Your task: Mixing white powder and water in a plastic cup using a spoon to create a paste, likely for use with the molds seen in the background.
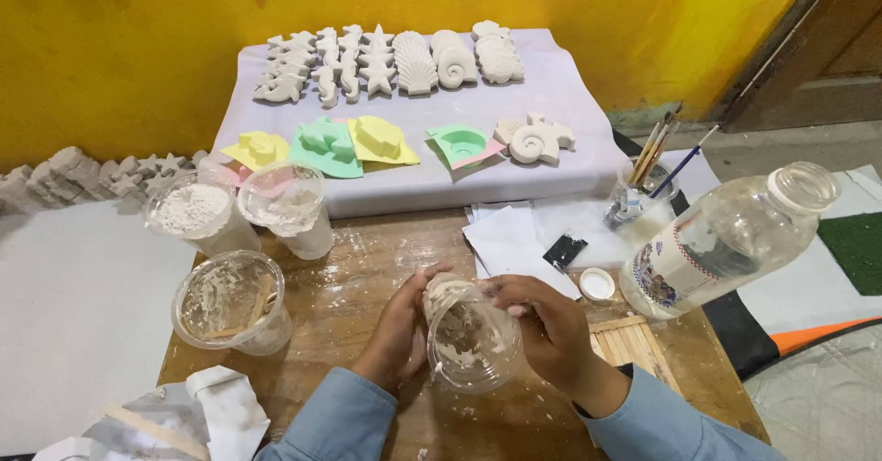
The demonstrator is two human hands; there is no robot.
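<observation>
Now both hands grip a clear plastic cup crusted with white plaster: left hand cradling, right hand flexing the wall. Likely cleaning; next needs firmer squeezing.

Yellow wall, worn wooden table, brown door, grey floor

Single head view, looking steeply down, close over the wooden table

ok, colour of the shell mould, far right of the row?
Green mould on a pink base, head view.
</observation>
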